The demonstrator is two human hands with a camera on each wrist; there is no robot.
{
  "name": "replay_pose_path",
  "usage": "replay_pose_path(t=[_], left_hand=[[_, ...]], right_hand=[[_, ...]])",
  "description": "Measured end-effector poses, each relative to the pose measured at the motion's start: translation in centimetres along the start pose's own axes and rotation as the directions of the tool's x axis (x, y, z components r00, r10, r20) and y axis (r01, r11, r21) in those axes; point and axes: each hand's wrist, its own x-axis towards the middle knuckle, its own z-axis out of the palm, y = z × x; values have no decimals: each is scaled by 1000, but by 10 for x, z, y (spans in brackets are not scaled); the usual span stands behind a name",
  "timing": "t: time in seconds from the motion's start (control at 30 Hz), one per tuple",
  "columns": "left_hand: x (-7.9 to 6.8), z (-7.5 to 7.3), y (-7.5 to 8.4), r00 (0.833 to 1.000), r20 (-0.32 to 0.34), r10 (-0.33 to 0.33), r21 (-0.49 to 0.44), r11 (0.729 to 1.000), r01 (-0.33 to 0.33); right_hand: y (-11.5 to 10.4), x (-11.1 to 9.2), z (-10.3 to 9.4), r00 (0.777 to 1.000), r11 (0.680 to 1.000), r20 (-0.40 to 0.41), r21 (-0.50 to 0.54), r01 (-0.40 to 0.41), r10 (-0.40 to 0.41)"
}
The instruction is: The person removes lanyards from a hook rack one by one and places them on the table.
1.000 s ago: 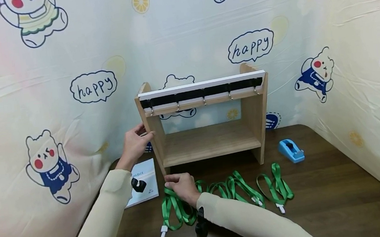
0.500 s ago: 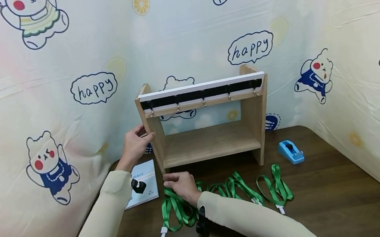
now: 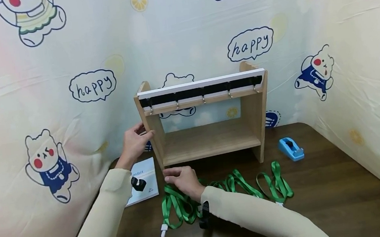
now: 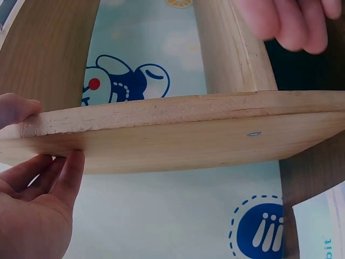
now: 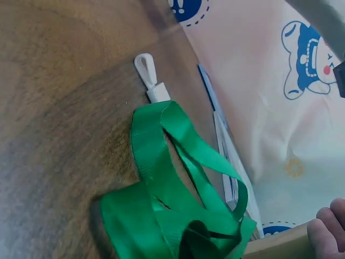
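A small wooden shelf rack [image 3: 210, 143] stands on the brown table, a black strip with several metal hooks [image 3: 202, 91] across its upper front. My left hand [image 3: 134, 145] grips its left side panel [image 4: 161, 148], thumb on the front edge and fingers against the outer face. Near the foot of that panel hovers my right hand [image 3: 186, 181], holding nothing; its loosely bent fingers [image 4: 294, 24] appear apart from the wood in the left wrist view. Below it lies a bundled green lanyard [image 5: 156, 145] with a white clip [image 5: 158, 93]. More green lanyards [image 3: 243, 184] lie to the right, partly behind my right arm.
A white and pale-blue booklet [image 3: 147, 184] lies left of the rack, partly behind my left wrist. Right of the rack sits a blue tape dispenser [image 3: 291, 149]. Printed cloth [image 3: 173, 34] hangs round the back and sides of the table.
My right hand has risen slightly and moved a little right from the panel's foot. My left hand keeps its hold on the rack. The rack and lanyards have not visibly moved.
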Motion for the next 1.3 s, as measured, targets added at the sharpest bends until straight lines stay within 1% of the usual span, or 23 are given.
replay_pose_path(t=[0.23,0.47,0.73,0.93,1.07,1.3], left_hand=[[1,0,1,1000,4,1,0,1000,-1],[-2,-2,1,1000,10,-3,-2,1000,3],[-2,-1,0,1000,3,11,11,1000,-11],[-3,0,1,1000,-3,6,26,1000,-6],[-3,-1,1,1000,0,2,19,1000,-2],[-1,-1,1,1000,8,-1,10,1000,1]], right_hand=[[-5,-5,-13,999,1000,25,8,27,-27],[-16,-11,-24,998,999,40,3,40,-40],[-28,-11,-37,997,999,59,18,47,-48],[-36,-9,-51,995,998,82,28,57,-59],[-46,-9,-62,993,997,95,37,67,-70],[-61,-14,-79,987,993,120,67,97,-104]])
